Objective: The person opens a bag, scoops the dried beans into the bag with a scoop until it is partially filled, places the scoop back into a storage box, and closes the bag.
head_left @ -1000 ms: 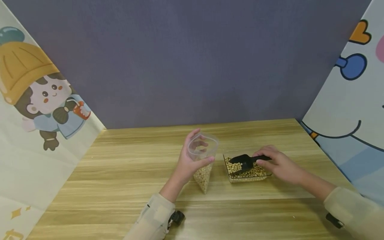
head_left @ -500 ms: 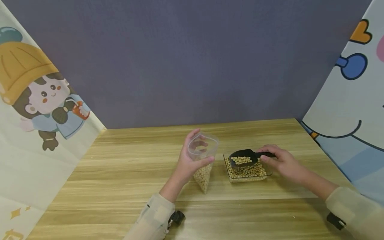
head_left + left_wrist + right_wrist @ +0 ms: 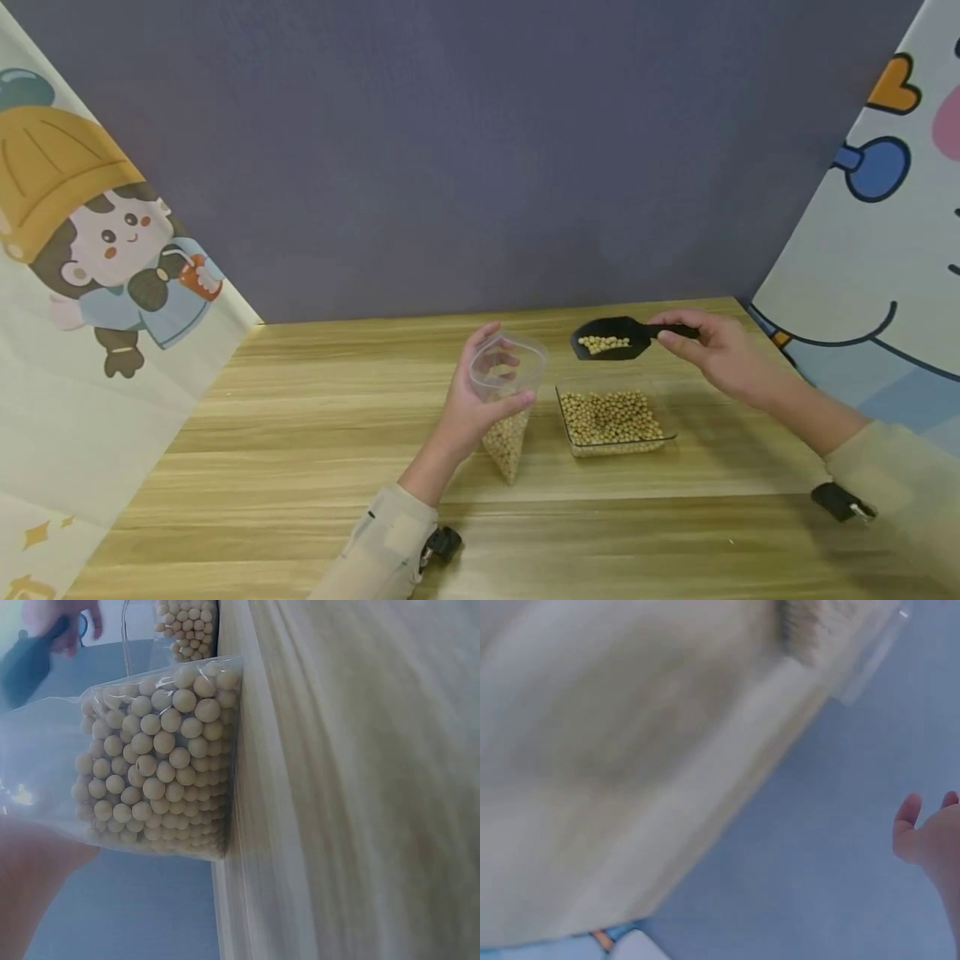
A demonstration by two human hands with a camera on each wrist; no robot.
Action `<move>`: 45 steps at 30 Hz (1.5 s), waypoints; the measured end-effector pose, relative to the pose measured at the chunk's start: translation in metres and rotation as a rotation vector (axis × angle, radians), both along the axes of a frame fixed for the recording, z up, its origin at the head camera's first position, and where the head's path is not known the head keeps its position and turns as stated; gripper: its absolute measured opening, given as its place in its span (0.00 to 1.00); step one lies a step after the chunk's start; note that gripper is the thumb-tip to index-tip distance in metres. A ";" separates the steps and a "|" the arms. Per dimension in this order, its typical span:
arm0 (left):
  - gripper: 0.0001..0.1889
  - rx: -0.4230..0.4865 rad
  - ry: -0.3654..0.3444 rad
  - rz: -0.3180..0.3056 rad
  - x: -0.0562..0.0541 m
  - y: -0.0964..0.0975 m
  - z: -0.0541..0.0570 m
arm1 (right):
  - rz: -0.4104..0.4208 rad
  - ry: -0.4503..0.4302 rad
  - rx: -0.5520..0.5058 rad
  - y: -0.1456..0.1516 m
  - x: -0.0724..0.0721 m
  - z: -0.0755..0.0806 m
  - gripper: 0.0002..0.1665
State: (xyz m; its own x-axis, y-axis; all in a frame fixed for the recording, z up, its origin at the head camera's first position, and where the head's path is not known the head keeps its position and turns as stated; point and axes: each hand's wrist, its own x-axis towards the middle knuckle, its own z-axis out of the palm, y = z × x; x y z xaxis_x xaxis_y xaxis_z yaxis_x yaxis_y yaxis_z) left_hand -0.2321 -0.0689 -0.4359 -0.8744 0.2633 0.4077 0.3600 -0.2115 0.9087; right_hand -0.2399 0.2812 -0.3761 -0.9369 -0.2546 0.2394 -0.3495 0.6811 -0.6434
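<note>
My left hand (image 3: 465,412) holds a clear plastic bag (image 3: 507,450) around its upper part, thumb in front and fingers behind. The bag's mouth is spread wide, and pale yellow soybeans fill its lower part. In the left wrist view the soybeans (image 3: 157,757) press against the film, with the bag's bottom at the table. My right hand (image 3: 712,354) grips a small black scoop (image 3: 637,337) by its handle, raised above and behind the clear container (image 3: 618,443). Some soybeans (image 3: 602,343) lie in the scoop. The right wrist view shows part of my right hand (image 3: 934,836), without the scoop.
The container, holding many more soybeans (image 3: 611,417), stands on the wood-grain table (image 3: 330,467) just right of the bag. A grey-blue wall (image 3: 487,167) closes off the back. Panels with cartoon figures rise at the left and right.
My right hand has lifted the scoop up out of the container with soybeans in it, levelling it and moving it slightly away from me. The left hand and bag have stayed in place.
</note>
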 end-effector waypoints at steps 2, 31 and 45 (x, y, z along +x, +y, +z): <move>0.52 -0.001 0.003 0.001 0.000 0.000 0.000 | 0.006 0.031 0.015 -0.004 -0.003 0.013 0.20; 0.56 -0.064 -0.022 0.005 0.000 -0.005 -0.001 | 0.087 0.069 0.141 -0.093 0.017 0.081 0.19; 0.55 -0.049 -0.001 -0.011 -0.001 -0.008 -0.002 | 0.084 0.094 0.166 -0.107 0.022 0.081 0.17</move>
State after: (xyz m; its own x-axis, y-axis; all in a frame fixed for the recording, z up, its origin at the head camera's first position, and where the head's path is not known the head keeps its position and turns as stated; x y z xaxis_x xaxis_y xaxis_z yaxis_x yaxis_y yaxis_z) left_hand -0.2330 -0.0769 -0.4384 -0.8719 0.2922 0.3930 0.3567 -0.1708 0.9185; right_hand -0.2181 0.1745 -0.2953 -0.8863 -0.3742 0.2731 -0.4627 0.7411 -0.4864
